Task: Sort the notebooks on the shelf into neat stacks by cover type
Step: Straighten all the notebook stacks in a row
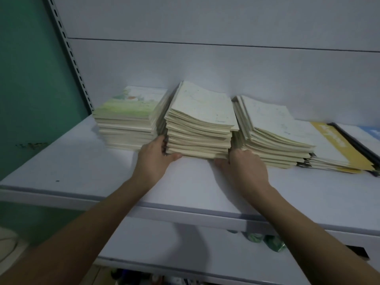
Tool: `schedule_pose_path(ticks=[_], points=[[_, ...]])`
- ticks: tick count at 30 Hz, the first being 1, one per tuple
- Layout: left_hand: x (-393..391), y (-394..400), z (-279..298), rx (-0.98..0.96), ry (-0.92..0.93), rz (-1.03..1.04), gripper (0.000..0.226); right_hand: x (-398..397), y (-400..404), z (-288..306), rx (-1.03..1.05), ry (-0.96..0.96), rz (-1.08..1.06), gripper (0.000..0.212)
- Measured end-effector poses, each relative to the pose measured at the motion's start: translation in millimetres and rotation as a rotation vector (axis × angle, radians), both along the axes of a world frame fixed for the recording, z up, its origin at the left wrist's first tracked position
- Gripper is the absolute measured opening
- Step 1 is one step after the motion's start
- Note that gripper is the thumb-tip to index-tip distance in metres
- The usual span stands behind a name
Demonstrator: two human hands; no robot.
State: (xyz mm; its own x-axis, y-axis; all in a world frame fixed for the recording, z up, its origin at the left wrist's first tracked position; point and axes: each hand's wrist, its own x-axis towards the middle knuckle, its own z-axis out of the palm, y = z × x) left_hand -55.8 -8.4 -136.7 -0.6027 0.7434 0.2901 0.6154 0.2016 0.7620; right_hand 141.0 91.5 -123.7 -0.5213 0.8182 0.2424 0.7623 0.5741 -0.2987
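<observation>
You are clasping the tall middle stack of pale cream paper-covered notebooks (200, 128) on the white metal shelf (86, 169) — left hand (154, 159) and right hand (244, 167), each grip curled around a bottom corner — so be pressing both sides evenly inward to square its edges.

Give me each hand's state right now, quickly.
Left hand: grips the left side of the middle stack of pale cream paper notebooks.
Right hand: grips that stack's right side.

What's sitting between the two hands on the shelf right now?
In the head view, the middle stack of pale-covered notebooks lies between them: the left hand holds its left side and the right hand its right side.
</observation>
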Motion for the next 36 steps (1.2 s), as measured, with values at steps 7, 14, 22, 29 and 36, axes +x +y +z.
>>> schedule_pose_path(ticks=[7, 14, 22, 29, 36], points=[[2, 5, -3, 0.058, -0.015, 0.048, 0.038, -3, 11, -21, -0.077, 0.240, -0.009, 0.043], [-1, 7, -3, 0.114, 0.060, 0.034, 0.031, -14, 15, -27, -0.004, 0.240, -0.038, 0.032], [-6, 10, -9, 0.048, 0.061, 0.015, 0.032, -18, 21, -45, 0.160, 0.122, -0.137, 0.033], [-8, 4, -9, 0.095, 0.140, 0.005, 0.032, -4, -15, -18, 0.094, 0.267, -0.074, 0.040], [20, -26, 10, 0.377, 0.360, 0.026, 0.025, 63, -32, -5, -0.073, 0.395, 0.105, 0.033]])
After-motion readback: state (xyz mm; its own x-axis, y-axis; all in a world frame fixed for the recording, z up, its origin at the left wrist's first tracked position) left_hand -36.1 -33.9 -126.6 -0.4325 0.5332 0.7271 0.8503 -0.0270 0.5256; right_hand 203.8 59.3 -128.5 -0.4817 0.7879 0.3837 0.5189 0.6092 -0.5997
